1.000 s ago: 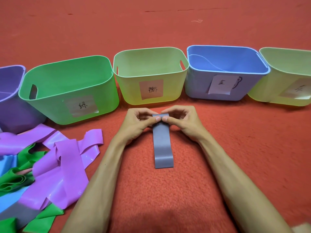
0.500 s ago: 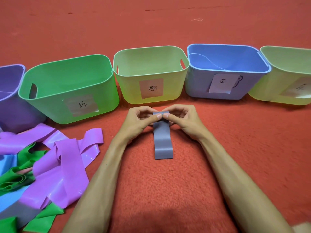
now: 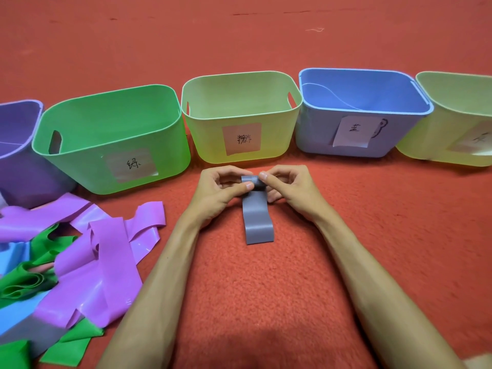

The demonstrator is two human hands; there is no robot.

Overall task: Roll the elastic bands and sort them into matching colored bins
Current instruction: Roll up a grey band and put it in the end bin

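A grey elastic band [image 3: 257, 219] lies on the red carpet in front of me, its far end wound into a small roll. My left hand [image 3: 221, 191] and my right hand [image 3: 290, 190] pinch that roll from either side with thumbs and fingertips. The loose tail runs toward me and ends flat on the carpet. Behind the hands stands a row of bins: purple [image 3: 16, 161], green [image 3: 111, 145], yellow-green [image 3: 239, 121], blue [image 3: 356, 115] and another yellow-green one [image 3: 458, 123], most with paper labels.
A loose heap of purple bands [image 3: 90, 251], green bands [image 3: 24, 283], light blue and grey bands lies on the carpet at the left. Open red carpet stretches to the right of my arms and beyond the bins.
The roll at the far end of the grey band has grown thicker and the flat tail has become shorter, its near end drawn closer to my hands.
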